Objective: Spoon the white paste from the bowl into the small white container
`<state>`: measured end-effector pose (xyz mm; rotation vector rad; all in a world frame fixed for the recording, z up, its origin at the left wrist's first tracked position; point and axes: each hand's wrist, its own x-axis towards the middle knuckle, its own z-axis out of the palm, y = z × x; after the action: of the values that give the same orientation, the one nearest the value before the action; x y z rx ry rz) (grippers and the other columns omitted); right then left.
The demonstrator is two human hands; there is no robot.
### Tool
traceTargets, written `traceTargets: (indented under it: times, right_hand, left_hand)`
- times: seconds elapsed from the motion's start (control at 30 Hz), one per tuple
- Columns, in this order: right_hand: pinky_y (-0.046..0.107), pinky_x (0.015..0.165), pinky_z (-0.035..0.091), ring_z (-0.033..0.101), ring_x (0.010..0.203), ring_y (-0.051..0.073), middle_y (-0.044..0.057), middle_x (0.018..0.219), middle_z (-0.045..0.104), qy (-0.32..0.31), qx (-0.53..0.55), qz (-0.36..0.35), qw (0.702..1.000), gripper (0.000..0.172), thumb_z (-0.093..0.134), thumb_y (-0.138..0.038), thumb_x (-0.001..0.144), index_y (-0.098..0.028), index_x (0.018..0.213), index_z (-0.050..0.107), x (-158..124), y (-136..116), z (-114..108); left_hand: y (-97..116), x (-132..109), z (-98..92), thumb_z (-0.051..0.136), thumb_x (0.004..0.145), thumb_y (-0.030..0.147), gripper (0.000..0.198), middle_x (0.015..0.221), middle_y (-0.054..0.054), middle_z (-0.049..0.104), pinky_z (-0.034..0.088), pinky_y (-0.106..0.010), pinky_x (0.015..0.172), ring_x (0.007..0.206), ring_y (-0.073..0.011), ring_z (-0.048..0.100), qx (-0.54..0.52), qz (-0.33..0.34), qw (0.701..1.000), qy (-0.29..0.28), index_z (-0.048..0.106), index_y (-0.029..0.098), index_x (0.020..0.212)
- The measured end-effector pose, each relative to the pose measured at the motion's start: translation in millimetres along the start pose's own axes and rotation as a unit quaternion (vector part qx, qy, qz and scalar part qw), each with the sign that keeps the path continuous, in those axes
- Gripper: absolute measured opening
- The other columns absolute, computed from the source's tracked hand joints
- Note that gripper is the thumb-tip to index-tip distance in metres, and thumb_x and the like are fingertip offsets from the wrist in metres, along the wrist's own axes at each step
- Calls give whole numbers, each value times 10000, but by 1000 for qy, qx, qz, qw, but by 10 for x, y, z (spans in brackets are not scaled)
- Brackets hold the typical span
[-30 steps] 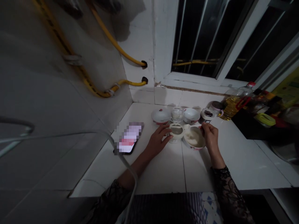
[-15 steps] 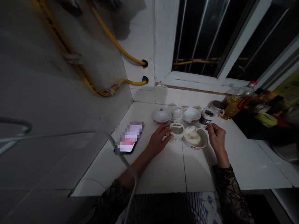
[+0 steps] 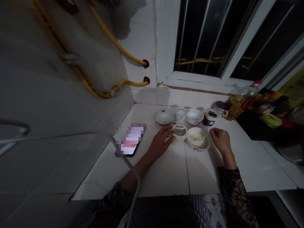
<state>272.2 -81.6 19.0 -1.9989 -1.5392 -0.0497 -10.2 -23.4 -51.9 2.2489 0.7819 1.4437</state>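
Note:
My left hand (image 3: 161,141) curls its thumb and fingers around the left side of a small clear container (image 3: 180,141) with a pale rim. To its right stands a white bowl (image 3: 198,148) with a white, powdery-looking substance (image 3: 196,137) inside. My right hand (image 3: 221,139) is closed on the handle of a spoon (image 3: 205,136), whose tip rests in the bowl's contents. Behind these are a shallow bowl (image 3: 163,117) on the left, a clear jar (image 3: 180,115) with something white in it, and another white bowl (image 3: 195,116).
A phone (image 3: 133,139) with a lit screen lies left on the white tiled counter (image 3: 163,177). A dark-labelled jar (image 3: 210,117), an oil bottle (image 3: 235,107) and a black box (image 3: 251,126) of packets stand to the right. A grey cable (image 3: 128,164) crosses the near left.
My right hand has shifted slightly right and turned. The spoon's tip now sits lower, toward the bowl's right side, and the white contents look flatter. My left hand stays on the container.

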Motion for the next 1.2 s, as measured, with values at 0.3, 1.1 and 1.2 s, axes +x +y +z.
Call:
traceTargets:
  times: [0.3, 1.1, 1.2]
  right_hand:
    - [275, 542, 276, 396, 500, 144, -11, 416, 417, 15, 41, 68, 997, 340, 420, -437, 737, -201, 543, 568, 18, 38, -57]
    - [237, 457, 301, 369, 459, 98, -37, 485, 436, 56, 356, 45, 932, 405, 515, -522, 812, -196, 571, 518, -67, -478, 237]
    - [244, 557, 380, 489, 567, 125, 2, 600, 537, 70, 239, -152, 957, 399, 435, -448, 939, -191, 662, 565, -192, -642, 284]
  left_hand:
    - [14, 12, -14, 559, 930, 294, 158, 1181, -111, 603, 604, -313, 757, 1091, -217, 628, 4, -4, 1000, -6, 617, 210, 1051]
    - [-15, 1, 13, 569, 927, 281, 158, 1184, -109, 598, 597, -303, 755, 1099, -211, 615, 7, 6, 1000, -2, 612, 207, 1060]
    - [-8, 7, 9, 564, 931, 292, 162, 1186, -106, 598, 597, -311, 768, 1097, -209, 618, 7, 6, 1000, -2, 609, 211, 1064]
